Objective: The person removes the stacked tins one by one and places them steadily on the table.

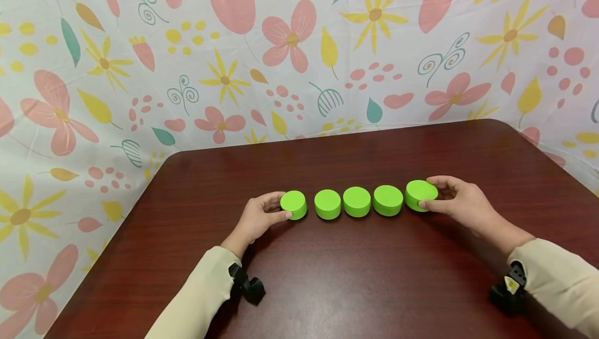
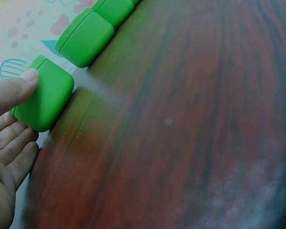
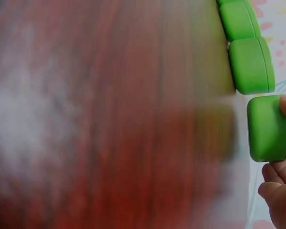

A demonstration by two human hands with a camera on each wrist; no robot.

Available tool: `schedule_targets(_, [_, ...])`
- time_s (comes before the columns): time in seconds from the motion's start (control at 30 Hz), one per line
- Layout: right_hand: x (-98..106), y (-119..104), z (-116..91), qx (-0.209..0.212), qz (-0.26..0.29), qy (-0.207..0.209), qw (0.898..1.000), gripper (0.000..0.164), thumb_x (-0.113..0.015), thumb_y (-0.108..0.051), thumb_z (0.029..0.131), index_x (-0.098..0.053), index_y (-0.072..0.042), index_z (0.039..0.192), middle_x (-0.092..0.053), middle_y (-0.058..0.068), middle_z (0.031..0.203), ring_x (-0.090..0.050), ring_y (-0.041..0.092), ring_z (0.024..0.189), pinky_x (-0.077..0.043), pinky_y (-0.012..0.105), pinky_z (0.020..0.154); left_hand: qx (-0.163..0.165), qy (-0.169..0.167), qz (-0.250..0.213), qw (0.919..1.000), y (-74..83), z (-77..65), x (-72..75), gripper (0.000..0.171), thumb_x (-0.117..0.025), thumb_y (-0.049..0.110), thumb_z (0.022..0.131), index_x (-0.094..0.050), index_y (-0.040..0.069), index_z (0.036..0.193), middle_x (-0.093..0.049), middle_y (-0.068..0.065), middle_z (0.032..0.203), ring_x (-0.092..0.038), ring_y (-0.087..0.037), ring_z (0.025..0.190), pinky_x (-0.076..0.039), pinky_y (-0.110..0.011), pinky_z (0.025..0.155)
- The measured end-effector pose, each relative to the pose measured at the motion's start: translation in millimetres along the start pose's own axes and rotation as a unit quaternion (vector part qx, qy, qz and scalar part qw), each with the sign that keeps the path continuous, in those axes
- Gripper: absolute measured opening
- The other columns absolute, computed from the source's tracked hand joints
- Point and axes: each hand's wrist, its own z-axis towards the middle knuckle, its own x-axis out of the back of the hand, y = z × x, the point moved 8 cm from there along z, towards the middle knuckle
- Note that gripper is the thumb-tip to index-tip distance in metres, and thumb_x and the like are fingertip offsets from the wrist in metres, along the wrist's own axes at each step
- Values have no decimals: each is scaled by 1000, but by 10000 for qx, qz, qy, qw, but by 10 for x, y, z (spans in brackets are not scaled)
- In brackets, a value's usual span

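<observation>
Several round, bright green lidded containers stand in a row across the table. In the head view, my left hand (image 1: 256,218) pinches the leftmost green container (image 1: 294,204) between thumb and fingers. At the opposite end, the rightmost green container (image 1: 419,193) is held by my right hand (image 1: 465,203), thumb in front and fingers behind. It sits slightly higher in view than its neighbours; I cannot tell whether it is lifted. Between the hands stand a middle container (image 1: 357,201) and one on each side of it. A lid seam shows on the held container (image 3: 268,129) in the right wrist view.
The dark reddish-brown wooden table (image 1: 346,276) has rounded far corners. Behind it hangs a white cloth (image 1: 299,89) printed with flowers and leaves. A black wrist camera (image 1: 247,284) is strapped over the left sleeve, and another black camera (image 1: 509,289) is on the right.
</observation>
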Motion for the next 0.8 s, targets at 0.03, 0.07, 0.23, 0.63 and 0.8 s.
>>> schedule_targets(0.03, [-11, 9, 0, -27, 11, -47, 10000, 65, -75, -31, 78, -49, 3, 127, -57, 22, 115, -49, -12, 77, -46, 12, 64, 8, 3, 3, 10000, -2, 0, 0, 49, -76, 7, 76, -60, 7, 122, -63, -10, 119, -60, -24, 109, -52, -30, 85])
schedule_targets(0.07, [-20, 18, -1, -45, 14, -78, 10000, 65, -75, -32, 78, -49, 3, 127, -56, 23, 116, -48, -12, 78, -46, 12, 64, 12, 0, 1, 10000, -4, 1, -1, 49, -76, 7, 76, -60, 6, 122, -63, -10, 119, -60, -24, 109, -52, -30, 85])
schedule_targets(0.23, [-61, 47, -4, -91, 155, -186, 9997, 66, -75, -30, 78, -47, 5, 128, -54, 24, 119, -49, -13, 78, -47, 12, 64, 63, -63, -7, 10000, 12, -5, -5, 51, -75, 5, 76, -58, 4, 124, -61, -12, 122, -59, -26, 112, -52, -31, 86])
schedule_targets(0.63, [-95, 48, -9, -59, 317, -258, 9991, 67, -76, -28, 78, -45, 4, 128, -53, 24, 121, -49, -16, 80, -48, 13, 65, 18, -144, 33, 9999, 309, -145, -13, 48, -72, 2, 78, -57, -1, 123, -60, -17, 121, -58, -30, 112, -52, -31, 86])
schedule_targets(0.8, [-104, 49, -16, -71, 306, -282, 9991, 67, -76, -28, 78, -45, 5, 128, -53, 25, 121, -48, -16, 80, -47, 13, 65, 58, -143, 42, 9999, 289, -138, -13, 49, -73, 2, 78, -57, -1, 124, -61, -16, 121, -58, -29, 112, -52, -31, 86])
